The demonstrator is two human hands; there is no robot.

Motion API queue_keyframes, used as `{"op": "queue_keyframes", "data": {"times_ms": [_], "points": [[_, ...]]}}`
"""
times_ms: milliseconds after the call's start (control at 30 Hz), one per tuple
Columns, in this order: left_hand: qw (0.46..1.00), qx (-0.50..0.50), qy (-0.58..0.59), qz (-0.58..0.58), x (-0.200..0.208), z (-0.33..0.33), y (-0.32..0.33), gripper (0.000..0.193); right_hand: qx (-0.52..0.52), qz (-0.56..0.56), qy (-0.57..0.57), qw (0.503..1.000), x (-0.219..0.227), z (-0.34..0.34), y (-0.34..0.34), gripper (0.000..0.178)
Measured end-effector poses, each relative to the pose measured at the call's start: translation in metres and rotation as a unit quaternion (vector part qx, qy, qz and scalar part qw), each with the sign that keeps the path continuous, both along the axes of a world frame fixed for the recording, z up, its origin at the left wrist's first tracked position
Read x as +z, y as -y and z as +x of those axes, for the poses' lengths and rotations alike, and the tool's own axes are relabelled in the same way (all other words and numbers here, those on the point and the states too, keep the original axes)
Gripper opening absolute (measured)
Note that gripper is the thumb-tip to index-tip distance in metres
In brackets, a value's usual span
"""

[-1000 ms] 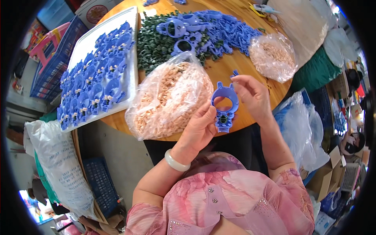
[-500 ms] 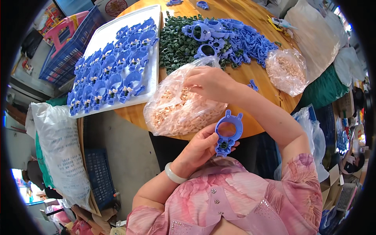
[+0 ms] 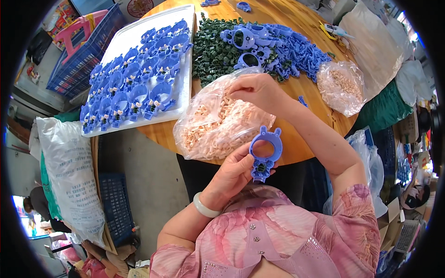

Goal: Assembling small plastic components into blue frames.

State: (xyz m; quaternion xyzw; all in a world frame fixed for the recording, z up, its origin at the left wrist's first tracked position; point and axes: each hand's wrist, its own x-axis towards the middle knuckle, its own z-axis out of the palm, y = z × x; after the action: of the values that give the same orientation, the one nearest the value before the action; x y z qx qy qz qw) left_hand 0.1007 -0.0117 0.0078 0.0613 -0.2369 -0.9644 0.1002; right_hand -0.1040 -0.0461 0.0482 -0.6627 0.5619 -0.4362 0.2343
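Note:
My left hand (image 3: 232,172) grips a blue plastic figure piece (image 3: 263,168), held upright near my chest. It has a round ring with two ears on top and a dark green part set in its lower body. Over an open clear plastic bag (image 3: 183,142) of small peach-coloured plastic parts (image 3: 211,134), my right hand (image 3: 257,91) is closed with the fingertips pinched downward. Whatever it may hold is too small to make out.
On the wooden table (image 3: 308,134), a white tray (image 3: 113,51) carries rows of similar blue pieces with peach and green parts. Beyond the bag lie heaps of dark green parts (image 3: 213,48) and blue parts (image 3: 303,53). A second bag (image 3: 343,88) of peach parts stands right.
My right hand has shifted slightly right and its fingers have drawn together more above the bag. My left hand has moved the blue figure piece slightly left and up.

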Motion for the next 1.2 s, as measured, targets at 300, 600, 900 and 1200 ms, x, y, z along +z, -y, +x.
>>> {"op": "queue_keyframes", "data": {"times_ms": [300,600,900,1200], "points": [[0.995,0.091,-0.028,-0.034,0.007,-0.028,-0.001,0.059,-0.119,-0.007,0.121,0.985,0.052,-0.005,-0.086,0.009],[0.988,0.139,-0.032,-0.053,-0.008,-0.047,-0.006,0.067,-0.123,-0.023,0.016,0.992,0.041,0.027,-0.143,0.025],[0.973,0.174,-0.066,-0.133,-0.012,-0.048,-0.01,0.064,-0.135,-0.079,-0.139,0.978,0.026,0.035,-0.143,0.026],[0.972,0.171,-0.04,-0.158,-0.019,-0.042,-0.006,0.066,-0.057,-0.14,-0.214,0.965,0.023,0.032,-0.136,0.031]]}}
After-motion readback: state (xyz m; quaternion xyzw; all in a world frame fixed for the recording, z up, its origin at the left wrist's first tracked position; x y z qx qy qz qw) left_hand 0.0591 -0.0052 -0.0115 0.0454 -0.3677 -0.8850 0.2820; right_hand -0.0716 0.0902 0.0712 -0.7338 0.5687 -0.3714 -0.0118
